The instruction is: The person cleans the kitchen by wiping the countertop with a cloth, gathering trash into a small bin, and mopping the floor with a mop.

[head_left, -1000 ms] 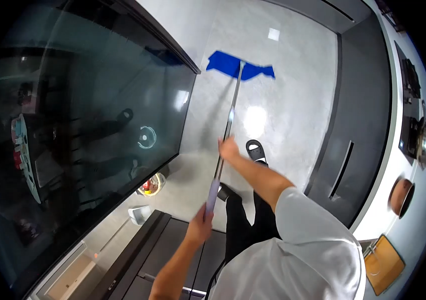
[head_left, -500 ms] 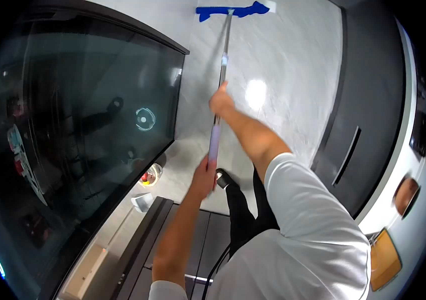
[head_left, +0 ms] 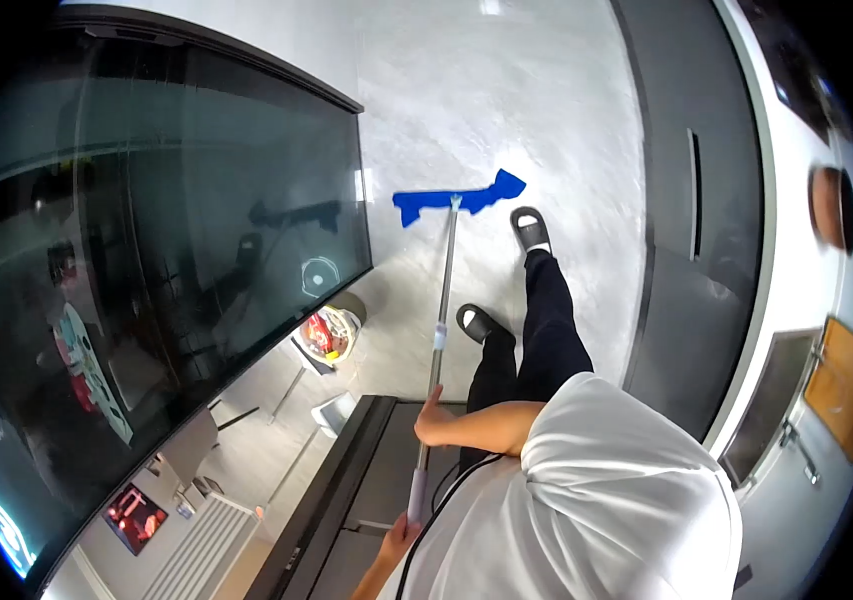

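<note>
A flat mop with a blue cloth head (head_left: 437,201) lies against the grey floor in front of my feet. Its metal pole runs back toward my body and ends in a pale lilac grip. My right hand (head_left: 434,421) is closed around the pole's middle, one finger pointing along it. Lower down, close to my waist, my left hand (head_left: 400,541) wraps the lilac grip, partly cut off by my shirt. One corner of the blue cloth is folded and bunched at the right end of the head.
A dark glass panel (head_left: 247,200) stands on the left, with a filled waste bin (head_left: 330,335) by its lower corner. Grey cabinets (head_left: 692,290) with a long handle line the right. A dark cabinet (head_left: 382,470) sits beside my left arm. My slippered feet (head_left: 530,230) are on the floor.
The mop head has come back from the far floor to just ahead of my feet. Both hands have drawn in toward my body, still holding the pole.
</note>
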`<state>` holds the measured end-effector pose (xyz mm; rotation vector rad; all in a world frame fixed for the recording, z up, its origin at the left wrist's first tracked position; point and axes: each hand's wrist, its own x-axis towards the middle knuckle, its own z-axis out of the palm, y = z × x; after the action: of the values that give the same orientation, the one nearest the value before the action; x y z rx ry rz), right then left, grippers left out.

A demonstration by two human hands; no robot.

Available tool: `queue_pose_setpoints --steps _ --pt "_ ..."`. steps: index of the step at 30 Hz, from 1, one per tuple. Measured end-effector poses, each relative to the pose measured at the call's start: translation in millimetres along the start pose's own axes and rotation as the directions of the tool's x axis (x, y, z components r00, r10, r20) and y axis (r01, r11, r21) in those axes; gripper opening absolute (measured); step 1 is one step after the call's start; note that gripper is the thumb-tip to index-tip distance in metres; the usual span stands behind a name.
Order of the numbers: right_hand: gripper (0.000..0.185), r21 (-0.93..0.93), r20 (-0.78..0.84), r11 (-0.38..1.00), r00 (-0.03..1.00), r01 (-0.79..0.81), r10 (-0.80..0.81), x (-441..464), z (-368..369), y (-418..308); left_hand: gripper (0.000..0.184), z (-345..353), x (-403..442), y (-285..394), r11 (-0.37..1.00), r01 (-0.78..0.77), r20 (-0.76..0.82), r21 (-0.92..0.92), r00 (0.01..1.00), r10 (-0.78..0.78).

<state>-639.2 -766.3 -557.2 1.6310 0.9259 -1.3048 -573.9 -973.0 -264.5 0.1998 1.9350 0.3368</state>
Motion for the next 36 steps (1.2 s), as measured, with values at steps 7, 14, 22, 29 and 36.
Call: queue_pose_setpoints --steps 7,14,22,29,36 --pt "0.103 -0.39 0.102 0.752 0.837 0.531 -0.538 -8.1 -30.9 12.9 0.027 -29.5 13.8 42.4 0.979 0.178 0.019 -0.1 0.984 -0.177" --pt "0.03 -0.683 0.009 0.533 0.735 0.5 -0.679 121.5 -289.2 -186.8 0.028 -4.8 207.4 320.9 0.973 -0.093 0.183 -0.212 0.974 0.133" --pt "0.031 -0.585 -0.054 0.616 0.733 0.527 -0.678 142.2 -248.2 -38.2 0.035 65.4 178.4 243.5 0.999 0.007 0.267 0.043 0.963 -0.018" --pt "0.108 -0.002 0.0 0.85 0.85 0.526 -0.526 -18.4 -169.5 83.6 0.054 14.9 31.3 113.2 0.948 -0.125 0.148 0.294 0.985 0.085" --pt "0.104 -0.311 -0.141 0.629 0.62 0.712 -0.772 57.3 -350.1 -17.7 0.031 32.3 152.2 353.8 0.981 0.115 0.292 0.155 0.944 -0.157"
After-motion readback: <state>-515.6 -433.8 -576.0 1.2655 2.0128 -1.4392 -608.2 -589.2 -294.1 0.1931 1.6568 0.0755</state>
